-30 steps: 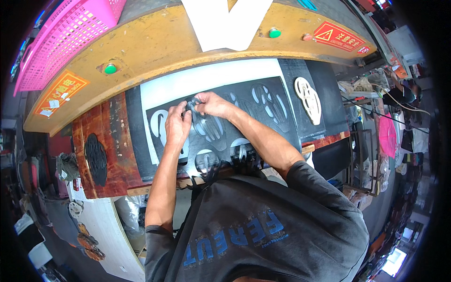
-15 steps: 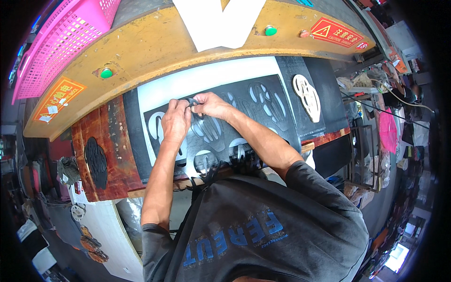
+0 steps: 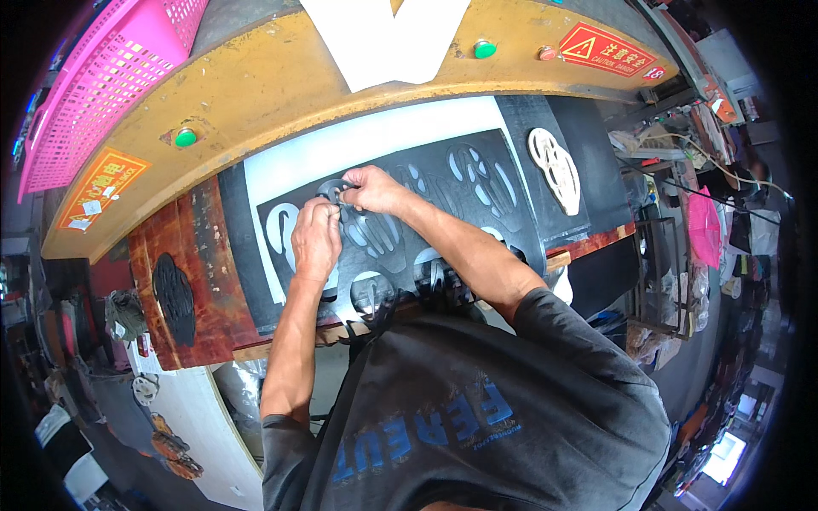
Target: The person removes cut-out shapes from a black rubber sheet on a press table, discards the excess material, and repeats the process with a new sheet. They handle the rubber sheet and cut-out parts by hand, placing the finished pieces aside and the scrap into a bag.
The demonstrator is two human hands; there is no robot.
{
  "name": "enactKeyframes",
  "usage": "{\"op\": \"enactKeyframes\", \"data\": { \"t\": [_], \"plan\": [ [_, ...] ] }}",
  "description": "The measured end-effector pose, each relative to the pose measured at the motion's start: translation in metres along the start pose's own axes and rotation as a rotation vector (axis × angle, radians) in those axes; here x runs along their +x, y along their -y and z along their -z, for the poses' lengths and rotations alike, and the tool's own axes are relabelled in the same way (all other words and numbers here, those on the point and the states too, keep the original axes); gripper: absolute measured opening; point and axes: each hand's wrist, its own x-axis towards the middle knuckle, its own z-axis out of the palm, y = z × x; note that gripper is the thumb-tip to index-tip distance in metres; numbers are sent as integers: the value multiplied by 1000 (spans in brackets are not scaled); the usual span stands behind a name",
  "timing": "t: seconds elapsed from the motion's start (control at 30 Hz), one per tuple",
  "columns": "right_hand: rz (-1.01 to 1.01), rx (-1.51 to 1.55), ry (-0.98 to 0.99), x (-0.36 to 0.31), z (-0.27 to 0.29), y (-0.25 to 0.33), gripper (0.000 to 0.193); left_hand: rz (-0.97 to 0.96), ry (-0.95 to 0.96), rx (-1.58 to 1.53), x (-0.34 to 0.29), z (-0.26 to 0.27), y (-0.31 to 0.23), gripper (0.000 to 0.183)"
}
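Note:
My left hand [image 3: 315, 243] and my right hand [image 3: 375, 191] meet over the upper left part of a black sheet [image 3: 439, 162]. Between their fingertips is a small, dark, curved flat piece [image 3: 332, 188], with both hands pinching it. Fingers cover part of it, so its full outline is hidden. The sheet has several sole-shaped groups of cut-outs, with pale surface showing through some openings. Beneath it lies a white board [image 3: 281, 166], visible along the far and left edges.
A yellow machine beam [image 3: 281, 94] with a green button [image 3: 485, 49] spans the far side. A cream sole-shaped form [image 3: 554, 170] lies at right, and a bundle of black strips [image 3: 175, 298] at left. A pink basket [image 3: 102, 102] stands far left.
The dark piece shows more clearly above my fingertips, raised slightly from the sheet. My left hand has shifted a little down and left. The whole view has moved slightly.

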Motion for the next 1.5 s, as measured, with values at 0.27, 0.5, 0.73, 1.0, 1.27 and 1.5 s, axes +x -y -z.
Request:
{"op": "enactKeyframes", "data": {
  "t": [0.27, 0.5, 0.73, 1.0, 1.27, 1.5],
  "plan": [
    [94, -225, -97, -4, -8, -4, 21, 54, 102, -45, -14, 7, -10, 12],
    [45, 28, 125, 2, 0, 3, 24, 43, 15, -82, -8, 6, -5, 14],
    [75, -296, -42, 7, -13, 5, 38, 184, 51, -222, -21, 1, -11, 7],
    [-25, -374, -176, -11, -20, 19, 37, 481, 91, -575, -59, 7, -42, 4],
    [-42, -311, -290, -8, -23, 15, 35, 389, 258, -599, -56, 11, -46, 4],
    [-79, -258, -271, -10, -23, 15, 35, 510, 162, -763, -103, 24, -69, 4]
  ]
}}
